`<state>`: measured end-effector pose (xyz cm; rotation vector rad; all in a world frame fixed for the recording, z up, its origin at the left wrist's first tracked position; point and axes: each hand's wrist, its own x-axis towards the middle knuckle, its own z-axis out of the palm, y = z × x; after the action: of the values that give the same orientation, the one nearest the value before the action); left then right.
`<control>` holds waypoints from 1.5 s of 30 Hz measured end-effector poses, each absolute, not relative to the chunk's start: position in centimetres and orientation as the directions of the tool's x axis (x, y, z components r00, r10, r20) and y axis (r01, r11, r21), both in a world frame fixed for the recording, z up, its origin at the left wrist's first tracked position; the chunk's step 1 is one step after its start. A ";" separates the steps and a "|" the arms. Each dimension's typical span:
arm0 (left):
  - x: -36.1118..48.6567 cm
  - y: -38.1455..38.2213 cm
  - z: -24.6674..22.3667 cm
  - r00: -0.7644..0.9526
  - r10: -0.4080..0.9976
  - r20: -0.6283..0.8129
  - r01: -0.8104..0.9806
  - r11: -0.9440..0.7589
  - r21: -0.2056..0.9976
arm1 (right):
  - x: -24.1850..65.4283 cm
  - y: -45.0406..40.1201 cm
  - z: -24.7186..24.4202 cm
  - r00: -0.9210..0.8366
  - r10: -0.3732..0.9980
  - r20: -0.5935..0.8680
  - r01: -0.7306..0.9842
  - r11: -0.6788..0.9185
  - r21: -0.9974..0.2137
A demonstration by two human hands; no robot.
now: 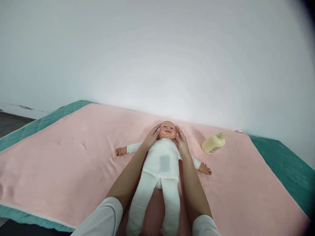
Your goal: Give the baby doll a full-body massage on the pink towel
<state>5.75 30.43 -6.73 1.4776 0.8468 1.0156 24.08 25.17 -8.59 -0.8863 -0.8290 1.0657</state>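
A baby doll (161, 155) in a white top and white leggings lies on its back, its head at the far end and its arms spread out. My left hand (152, 136) rests along the left side of the doll's head, fingers stretched out. Against the right side of the head lies my right hand (181, 139), its fingers also extended. Both palms face inward and touch the head without wrapping round it. A grey square patch shows on the front of the top.
Under the doll spreads a pink blanket (73, 157) over a green quilted cover (283, 164). To the right, a pale yellow pump bottle (213, 143) lies tilted on the blanket. A white wall (157, 59) rises behind the far edge.
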 end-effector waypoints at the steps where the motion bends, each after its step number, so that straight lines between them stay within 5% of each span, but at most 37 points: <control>1: 5.9 30.4 -6.9 0.353 0.916 0.193 0.019 -0.213 0.977 | 24.0 25.2 -8.7 0.280 0.947 0.155 -0.309 0.242 -0.920; 7: 6.2 30.1 -7.3 0.267 0.910 0.317 0.192 -0.372 0.908 | 23.6 24.4 -8.7 0.334 0.897 0.290 0.015 0.302 -0.953; 19: 1.7 24.3 -6.9 0.106 0.834 0.542 0.363 -0.540 0.759 | 22.9 18.0 -7.7 0.502 0.748 0.433 0.277 0.336 -0.900; 25: -2.4 22.0 -6.8 -0.183 0.814 0.551 0.540 -0.386 0.748 | 25.4 13.5 -7.8 0.606 0.634 0.481 0.467 0.206 -0.860; 31: -6.5 22.0 -7.2 -0.510 0.809 0.292 0.625 0.115 0.773 | 30.4 8.7 -9.7 0.710 0.527 0.468 0.615 -0.140 -0.776; 36: -7.1 21.7 -8.2 -0.475 0.844 0.250 0.684 0.175 0.708 | 30.9 6.7 -11.3 0.873 0.294 0.390 0.487 -0.461 -0.742; 41: -6.5 20.9 -8.7 -0.378 0.850 0.368 0.831 0.136 0.540 | 29.3 6.9 -11.7 0.882 0.257 0.396 0.472 -0.466 -0.749; 45: -6.5 21.3 -8.5 -0.330 0.879 0.346 0.833 0.098 0.545 | 29.3 7.0 -11.5 0.893 0.295 0.339 0.438 -0.406 -0.802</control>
<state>-6.50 21.30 -8.52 1.7778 2.2768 1.0521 29.28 7.01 -11.47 -2.0218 -0.5312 -0.1732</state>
